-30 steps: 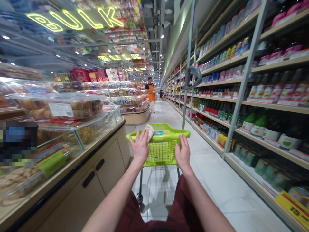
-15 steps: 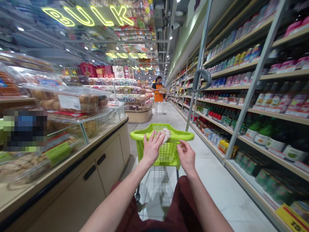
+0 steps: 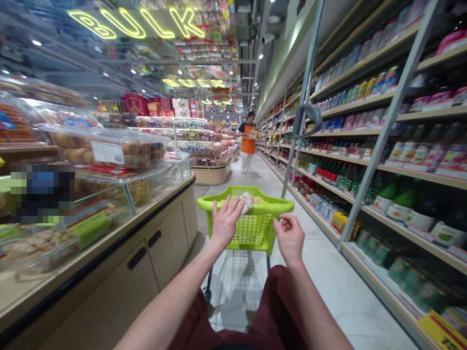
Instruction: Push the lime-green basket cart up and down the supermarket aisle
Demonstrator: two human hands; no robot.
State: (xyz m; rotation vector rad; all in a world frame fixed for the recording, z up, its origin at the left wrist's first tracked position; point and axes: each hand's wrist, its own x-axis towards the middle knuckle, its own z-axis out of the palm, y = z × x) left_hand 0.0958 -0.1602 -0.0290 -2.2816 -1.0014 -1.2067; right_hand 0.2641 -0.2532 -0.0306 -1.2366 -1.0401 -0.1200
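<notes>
My left hand (image 3: 224, 224) lies palm down at the near rim of a lime-green shopping cart (image 3: 257, 231), its fingers stretched out. Against its thumb side is a crumpled white wipe (image 3: 246, 203) with brownish marks, pressed on the cart's handle; part of it is hidden by the fingers. Just off the right end of that rim hovers my right hand (image 3: 290, 239). Its fingers are loosely curled with the thumb near them, and I see nothing in them.
On the left runs a counter (image 3: 168, 233) with boxed baked goods (image 3: 109, 148). Drink shelves (image 3: 365, 141) line the right, behind a metal post (image 3: 306, 87) with a grey loop handle (image 3: 307, 121). A person in an orange apron (image 3: 248, 141) stands further down the aisle.
My left hand and the wipe have slid slightly left along the cart's rim. My right hand has moved right, away from the rim. The person ahead has shifted right.
</notes>
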